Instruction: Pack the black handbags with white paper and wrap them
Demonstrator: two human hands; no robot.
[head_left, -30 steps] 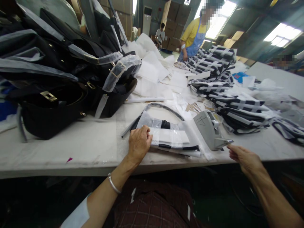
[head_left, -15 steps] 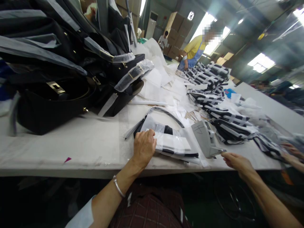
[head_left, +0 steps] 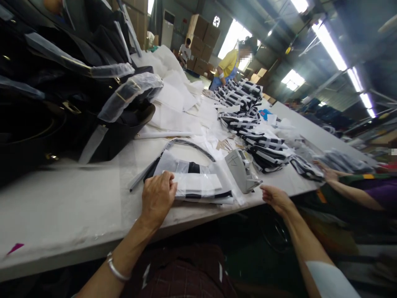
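Note:
A flat black-and-white bag (head_left: 198, 182), wrapped in clear plastic and white sheets, lies near the table's front edge, its thin handle (head_left: 189, 143) arched behind it. My left hand (head_left: 158, 196) is closed, its curled fingers pressed on the bag's left end. To the right of the bag is a grey tape dispenser (head_left: 238, 171) with a mark written on its side. Thumb and fingers of my right hand (head_left: 276, 198) pinch together just off the dispenser's front tip; whatever is between them is too small to make out.
Large black handbags (head_left: 102, 120) with wrapped straps crowd the left. Behind are white sheets (head_left: 173, 91) and a row of black-and-white bags (head_left: 248, 124). At right, a co-worker's hand (head_left: 330, 171) touches the bags; another person (head_left: 228, 66) stands at the far side.
The view has swung to the right, so table things sit further left. Both my hands keep their places, at the bag and at the dispenser tip. More of the co-worker at right shows.

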